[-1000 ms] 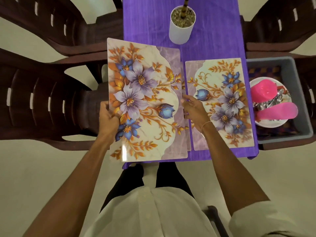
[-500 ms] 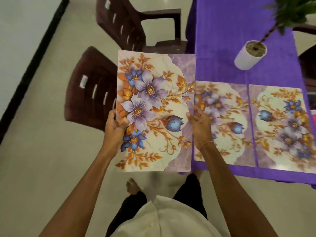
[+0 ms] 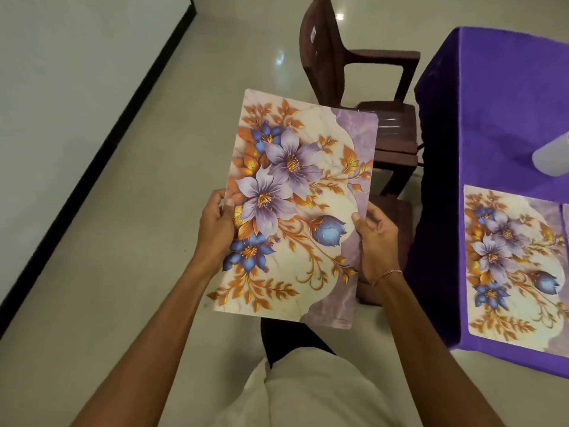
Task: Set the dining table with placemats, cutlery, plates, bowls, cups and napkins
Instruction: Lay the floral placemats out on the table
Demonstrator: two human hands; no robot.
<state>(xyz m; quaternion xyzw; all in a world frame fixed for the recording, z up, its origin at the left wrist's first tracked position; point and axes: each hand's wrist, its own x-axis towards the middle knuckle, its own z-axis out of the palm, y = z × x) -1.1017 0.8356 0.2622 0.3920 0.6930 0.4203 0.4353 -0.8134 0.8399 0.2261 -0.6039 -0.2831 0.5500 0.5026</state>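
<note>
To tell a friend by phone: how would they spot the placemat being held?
Find the purple table at right. Left of it, above the pale floor, the left hand and right hand grip a floral placemat. Its twin lies flat on the table; this one is airborne.

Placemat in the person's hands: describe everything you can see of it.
The held placemat is a stiff-looking rectangular sheet, printed with lilac and blue flowers and orange-gold leaves on cream, with a purple marbled band along its right side. Face up, it is held above the floor, left of the purple-clothed table. The left hand grips its left edge, thumb on top; the right hand pinches its right edge.
</note>
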